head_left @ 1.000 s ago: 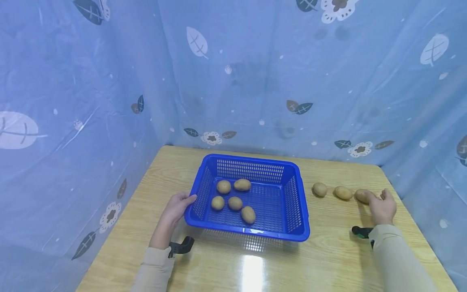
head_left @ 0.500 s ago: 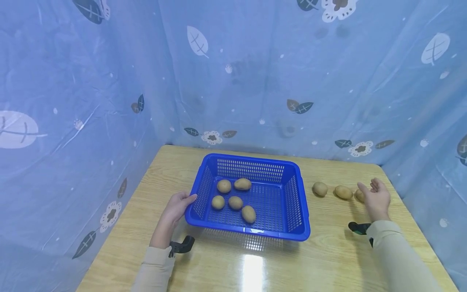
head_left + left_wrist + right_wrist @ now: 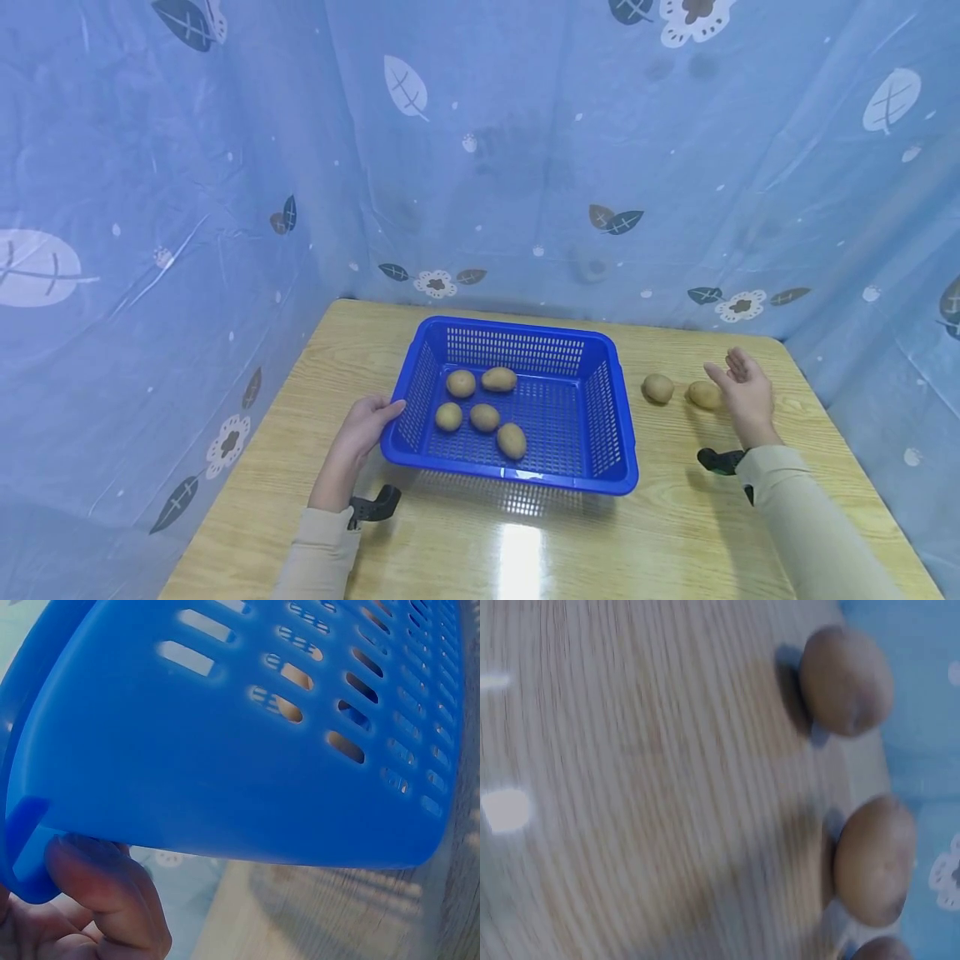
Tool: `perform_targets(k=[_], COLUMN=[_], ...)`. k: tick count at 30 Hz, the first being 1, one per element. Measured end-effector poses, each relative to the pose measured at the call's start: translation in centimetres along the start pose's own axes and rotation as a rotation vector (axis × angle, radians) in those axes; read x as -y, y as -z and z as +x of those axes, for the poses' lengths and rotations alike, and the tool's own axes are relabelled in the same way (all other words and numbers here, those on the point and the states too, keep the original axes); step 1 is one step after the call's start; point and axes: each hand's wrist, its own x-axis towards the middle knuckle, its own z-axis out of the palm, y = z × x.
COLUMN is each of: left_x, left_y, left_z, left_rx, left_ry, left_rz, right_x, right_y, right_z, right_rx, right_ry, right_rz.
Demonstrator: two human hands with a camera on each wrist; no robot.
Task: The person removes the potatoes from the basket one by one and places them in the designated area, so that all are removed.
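Observation:
A blue slotted basket (image 3: 517,481) stands mid-table with several potatoes (image 3: 484,417) inside. My left hand (image 3: 373,417) grips its left rim; the left wrist view shows a finger (image 3: 105,889) tucked under the basket's wall (image 3: 225,750). My right hand (image 3: 733,377) hovers open over the table right of the basket, fingers straight, holding nothing. Two potatoes (image 3: 657,388) (image 3: 702,394) lie just left of it; a third is hidden behind the hand. The right wrist view shows three potatoes (image 3: 846,680) (image 3: 874,859) (image 3: 883,949) in a row on the wood.
The wooden table (image 3: 525,550) is hemmed in by a blue floral plastic curtain (image 3: 525,167) at the back and both sides. Black wrist-camera mounts (image 3: 375,504) (image 3: 716,460) sit by my sleeves.
My right hand has lifted off the rightmost potato, opened and drifted left and upward. The left hand and the basket have stayed put.

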Motion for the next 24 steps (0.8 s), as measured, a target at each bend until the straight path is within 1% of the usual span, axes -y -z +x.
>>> perform_targets(k=[5, 11, 15, 18, 24], left_x=[0.1, 0.2, 0.2, 0.2, 0.0], left_y=[0.0, 0.0, 0.0, 0.0, -0.1], left_z=[0.0, 0.0, 0.0, 0.0, 0.0], left_rx=[0.000, -0.006, -0.007, -0.005, -0.004], left_ry=[-0.006, -0.001, 0.003, -0.001, -0.003], left_rz=[-0.001, 0.001, -0.005, 0.000, -0.003], right_x=[1.0, 2.6, 3.8, 4.7, 6.2], right_y=[-0.8, -1.9, -2.7, -3.2, -4.2], right_z=[0.1, 0.0, -0.3, -0.6, -1.1], right_rx=[0.043, 0.054, 0.075, 0.085, 0.138], right_ry=[0.040, 0.100, 0.123, 0.158, 0.227], right_rz=[0.053, 0.133, 0.131, 0.129, 0.228])
